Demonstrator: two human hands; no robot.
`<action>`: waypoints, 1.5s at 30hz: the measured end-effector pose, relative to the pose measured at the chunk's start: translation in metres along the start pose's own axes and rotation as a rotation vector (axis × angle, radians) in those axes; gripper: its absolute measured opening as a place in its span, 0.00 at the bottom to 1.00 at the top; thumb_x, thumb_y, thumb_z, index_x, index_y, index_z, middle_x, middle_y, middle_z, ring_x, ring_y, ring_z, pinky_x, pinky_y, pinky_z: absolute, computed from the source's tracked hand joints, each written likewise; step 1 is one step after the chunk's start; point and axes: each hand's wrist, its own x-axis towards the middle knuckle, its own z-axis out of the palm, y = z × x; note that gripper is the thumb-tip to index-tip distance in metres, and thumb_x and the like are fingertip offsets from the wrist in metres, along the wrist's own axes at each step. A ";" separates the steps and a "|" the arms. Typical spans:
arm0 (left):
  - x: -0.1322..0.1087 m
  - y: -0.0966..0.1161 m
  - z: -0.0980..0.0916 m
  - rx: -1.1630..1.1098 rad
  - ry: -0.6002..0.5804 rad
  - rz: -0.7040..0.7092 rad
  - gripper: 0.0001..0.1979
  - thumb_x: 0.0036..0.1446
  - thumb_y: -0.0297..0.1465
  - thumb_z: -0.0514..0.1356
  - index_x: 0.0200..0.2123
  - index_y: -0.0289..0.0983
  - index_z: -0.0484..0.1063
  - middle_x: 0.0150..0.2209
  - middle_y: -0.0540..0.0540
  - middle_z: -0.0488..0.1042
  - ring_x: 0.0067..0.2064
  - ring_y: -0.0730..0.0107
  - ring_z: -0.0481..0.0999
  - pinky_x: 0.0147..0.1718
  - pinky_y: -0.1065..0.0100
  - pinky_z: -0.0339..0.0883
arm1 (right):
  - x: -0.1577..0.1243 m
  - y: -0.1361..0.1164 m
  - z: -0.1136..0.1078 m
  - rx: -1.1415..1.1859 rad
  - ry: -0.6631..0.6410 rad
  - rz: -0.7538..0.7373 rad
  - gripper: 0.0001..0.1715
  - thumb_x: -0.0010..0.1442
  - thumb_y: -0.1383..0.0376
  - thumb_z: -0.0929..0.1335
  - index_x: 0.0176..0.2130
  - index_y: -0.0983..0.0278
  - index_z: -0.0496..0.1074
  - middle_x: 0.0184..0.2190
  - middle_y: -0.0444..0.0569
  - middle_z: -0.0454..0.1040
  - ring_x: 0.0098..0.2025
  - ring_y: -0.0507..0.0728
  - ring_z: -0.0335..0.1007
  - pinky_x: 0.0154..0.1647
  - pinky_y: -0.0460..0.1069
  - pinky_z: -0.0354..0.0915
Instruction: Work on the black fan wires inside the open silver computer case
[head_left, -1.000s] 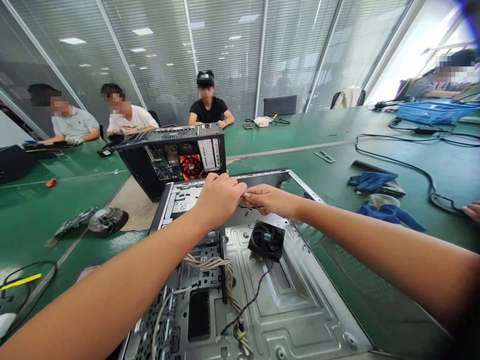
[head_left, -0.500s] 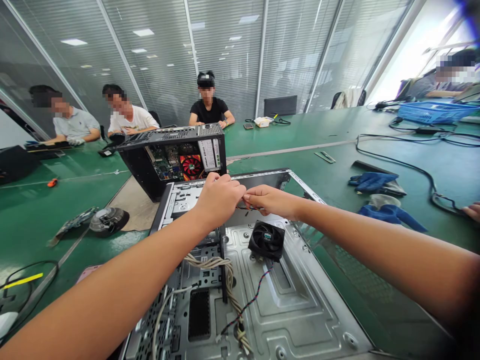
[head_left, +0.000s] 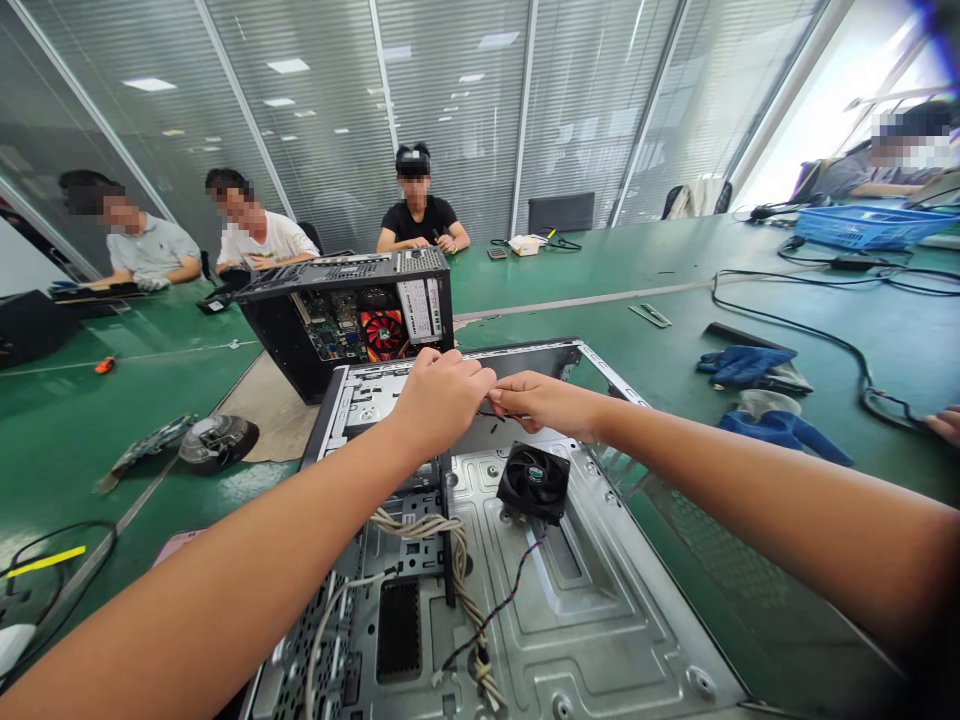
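Above the far end of an open metal computer case [head_left: 637, 640], my two hands meet fingertip to fingertip. My left hand [head_left: 444, 400] is closed, its fingers bent around part of a thin dark cable [head_left: 491, 413]. My right hand [head_left: 534, 400] pinches the same cable close beside it; the cable's ends are hidden by the fingers. Below them a black cooling fan [head_left: 534, 482] rests inside the case, its twisted red-and-blue lead [head_left: 517, 580] trailing toward me. Braided beige wires [head_left: 459, 545] run along the case's inner divider.
A second computer tower [head_left: 285, 330] with a red fan stands just behind. Blue gloves [head_left: 772, 415], a black cord [head_left: 817, 335] and a blue basket [head_left: 870, 225] lie to the right. At left is a round metal heatsink part [head_left: 217, 442]. Several people sit around the green table.
My hands have hardly shifted and still grip the cable at the same spot. Across the table, the person in black has moved their hands slightly.
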 end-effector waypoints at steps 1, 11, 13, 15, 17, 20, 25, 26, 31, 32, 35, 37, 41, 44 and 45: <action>0.000 0.000 0.000 -0.002 0.001 0.003 0.08 0.64 0.29 0.54 0.32 0.37 0.71 0.32 0.47 0.76 0.38 0.63 0.70 0.36 0.62 0.49 | 0.000 0.000 0.000 -0.005 0.001 0.000 0.17 0.63 0.56 0.64 0.27 0.64 0.65 0.23 0.41 0.56 0.23 0.48 0.45 0.21 0.46 0.47; 0.000 -0.001 0.000 0.013 0.010 0.034 0.09 0.63 0.27 0.55 0.30 0.37 0.70 0.33 0.47 0.76 0.39 0.63 0.69 0.36 0.61 0.50 | -0.002 -0.004 0.002 -0.023 -0.002 0.016 0.15 0.62 0.57 0.64 0.28 0.64 0.64 0.25 0.42 0.58 0.24 0.49 0.46 0.21 0.46 0.48; 0.000 -0.001 0.000 0.012 0.013 0.041 0.09 0.63 0.27 0.54 0.30 0.37 0.70 0.33 0.47 0.76 0.39 0.63 0.69 0.36 0.61 0.50 | -0.002 -0.005 0.003 -0.027 -0.006 0.015 0.15 0.62 0.57 0.64 0.27 0.64 0.64 0.25 0.41 0.57 0.23 0.49 0.45 0.21 0.46 0.48; 0.000 -0.001 0.000 0.016 0.010 0.040 0.09 0.63 0.26 0.54 0.29 0.36 0.70 0.32 0.47 0.76 0.39 0.63 0.69 0.37 0.61 0.51 | -0.003 -0.006 0.003 -0.031 -0.008 0.011 0.16 0.62 0.58 0.63 0.27 0.64 0.64 0.24 0.41 0.55 0.23 0.48 0.45 0.21 0.46 0.47; 0.000 -0.001 0.000 0.019 0.007 0.040 0.09 0.62 0.26 0.55 0.29 0.36 0.70 0.32 0.47 0.76 0.39 0.63 0.69 0.37 0.61 0.51 | -0.003 -0.006 0.002 -0.036 -0.005 0.009 0.15 0.62 0.58 0.64 0.27 0.64 0.64 0.24 0.41 0.55 0.23 0.49 0.45 0.21 0.46 0.48; 0.000 -0.001 -0.001 0.021 0.017 0.035 0.09 0.62 0.27 0.55 0.29 0.37 0.71 0.32 0.46 0.75 0.39 0.62 0.68 0.36 0.61 0.51 | -0.004 -0.007 0.002 -0.044 0.001 0.016 0.15 0.62 0.58 0.64 0.27 0.64 0.65 0.25 0.42 0.56 0.24 0.49 0.47 0.22 0.46 0.49; -0.001 -0.002 -0.002 0.024 0.042 0.027 0.08 0.62 0.29 0.57 0.30 0.38 0.72 0.32 0.46 0.74 0.39 0.62 0.68 0.35 0.61 0.51 | -0.004 -0.005 0.002 -0.026 -0.008 0.003 0.15 0.62 0.57 0.64 0.28 0.64 0.65 0.25 0.42 0.57 0.24 0.49 0.47 0.22 0.46 0.48; -0.001 -0.002 -0.001 0.024 0.048 0.024 0.08 0.62 0.29 0.57 0.30 0.38 0.73 0.33 0.46 0.74 0.39 0.62 0.67 0.35 0.61 0.51 | -0.004 -0.005 0.002 -0.022 -0.010 0.002 0.15 0.61 0.56 0.64 0.28 0.64 0.65 0.26 0.42 0.58 0.24 0.49 0.47 0.22 0.46 0.48; -0.001 -0.002 -0.001 0.043 0.043 0.025 0.08 0.62 0.31 0.57 0.31 0.38 0.73 0.33 0.46 0.73 0.40 0.61 0.66 0.34 0.62 0.50 | -0.003 -0.005 0.001 -0.038 -0.010 0.003 0.15 0.62 0.57 0.63 0.29 0.64 0.65 0.26 0.43 0.58 0.25 0.49 0.47 0.22 0.46 0.49; -0.001 -0.002 -0.001 0.046 0.035 0.029 0.08 0.62 0.30 0.57 0.31 0.38 0.73 0.32 0.46 0.73 0.39 0.61 0.66 0.34 0.62 0.50 | -0.003 -0.005 0.001 -0.038 -0.014 0.001 0.15 0.62 0.57 0.63 0.28 0.64 0.65 0.26 0.42 0.58 0.25 0.49 0.47 0.22 0.46 0.49; -0.001 -0.002 -0.002 0.047 0.037 0.038 0.09 0.62 0.29 0.56 0.30 0.38 0.72 0.30 0.46 0.73 0.39 0.62 0.67 0.34 0.61 0.50 | -0.003 -0.004 0.001 -0.020 -0.022 -0.006 0.15 0.62 0.57 0.64 0.28 0.64 0.65 0.25 0.42 0.57 0.24 0.49 0.46 0.21 0.46 0.48; -0.001 -0.001 -0.003 0.047 0.055 0.040 0.08 0.62 0.29 0.56 0.30 0.38 0.72 0.30 0.46 0.73 0.38 0.62 0.67 0.34 0.61 0.51 | -0.002 -0.003 0.001 -0.007 -0.023 -0.011 0.15 0.61 0.56 0.64 0.28 0.64 0.65 0.25 0.41 0.56 0.24 0.49 0.45 0.21 0.46 0.47; -0.002 -0.001 -0.004 0.040 0.068 0.039 0.09 0.62 0.29 0.56 0.30 0.38 0.72 0.30 0.46 0.74 0.39 0.62 0.67 0.35 0.61 0.51 | -0.002 -0.002 0.000 0.001 -0.025 -0.014 0.16 0.62 0.56 0.64 0.28 0.64 0.66 0.24 0.41 0.56 0.23 0.49 0.44 0.21 0.46 0.46; -0.002 -0.001 -0.003 0.041 0.062 0.038 0.09 0.62 0.29 0.55 0.30 0.38 0.72 0.31 0.46 0.74 0.39 0.61 0.67 0.35 0.60 0.51 | -0.003 -0.003 0.000 0.001 -0.025 -0.010 0.15 0.62 0.57 0.64 0.28 0.64 0.65 0.25 0.42 0.57 0.23 0.49 0.45 0.21 0.46 0.47; -0.002 -0.001 -0.003 0.044 0.062 0.038 0.09 0.62 0.28 0.55 0.30 0.38 0.72 0.31 0.46 0.74 0.40 0.61 0.67 0.35 0.60 0.51 | -0.003 -0.004 0.000 -0.002 -0.023 -0.010 0.15 0.62 0.57 0.64 0.28 0.64 0.65 0.25 0.42 0.57 0.24 0.49 0.45 0.21 0.46 0.47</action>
